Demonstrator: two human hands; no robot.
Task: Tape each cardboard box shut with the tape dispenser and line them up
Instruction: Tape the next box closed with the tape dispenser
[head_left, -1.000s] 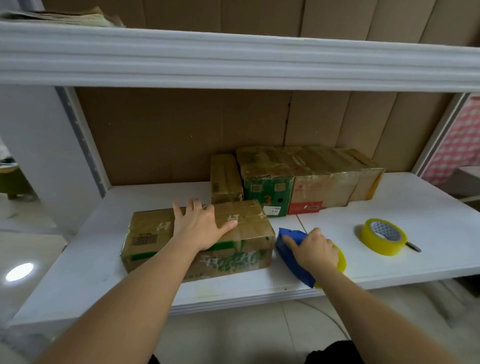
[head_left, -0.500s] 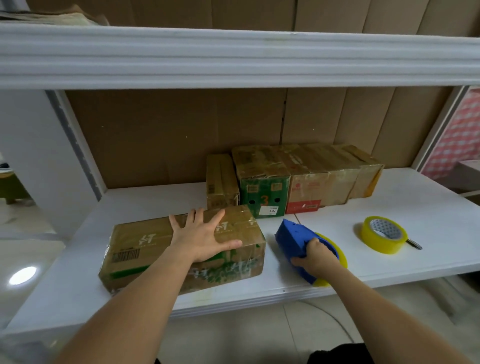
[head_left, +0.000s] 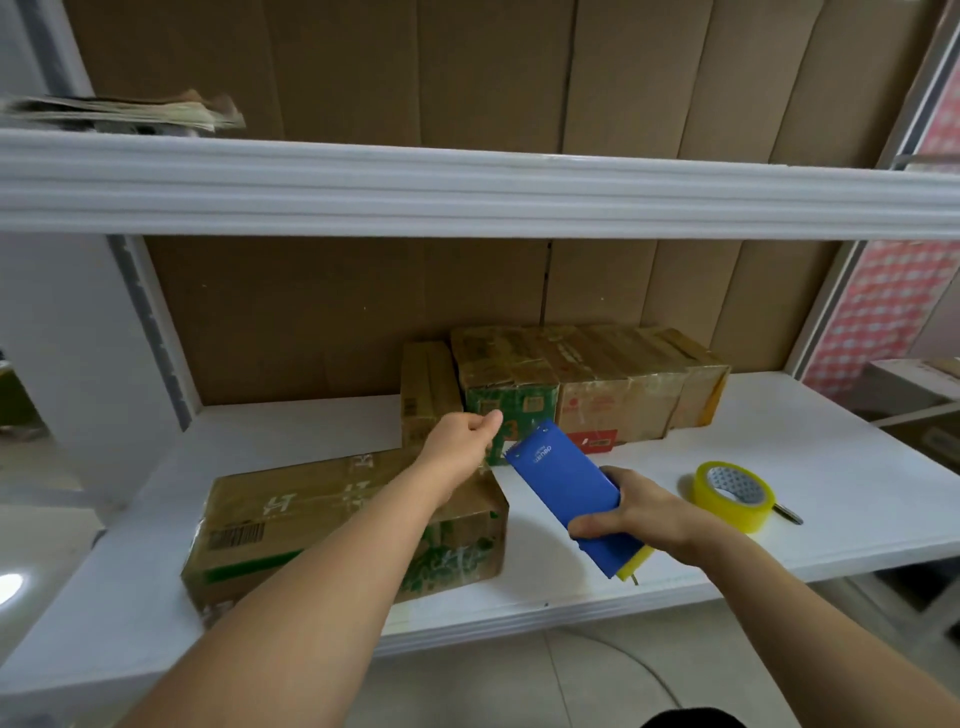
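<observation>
Right hand (head_left: 641, 512) gripping blue tape dispenser (head_left: 569, 499) above shelf (head_left: 831, 447) front edge, left hand (head_left: 462, 436) fingers curled, what they pinch unclear, cardboard box (head_left: 343, 525) near front-left edge

Left arm: bare forearm reaching forward from the lower left, raised above the shelf.
Left hand (head_left: 462, 436): fingers curled in, thumb tip meeting the fingertips; whether it pinches anything cannot be told.
Right arm: bare forearm entering from the lower right, angled toward the centre.
Right hand (head_left: 641, 512): fingers and thumb wrapped round the blue tape dispenser (head_left: 563, 486), lifted clear of the shelf.
</observation>
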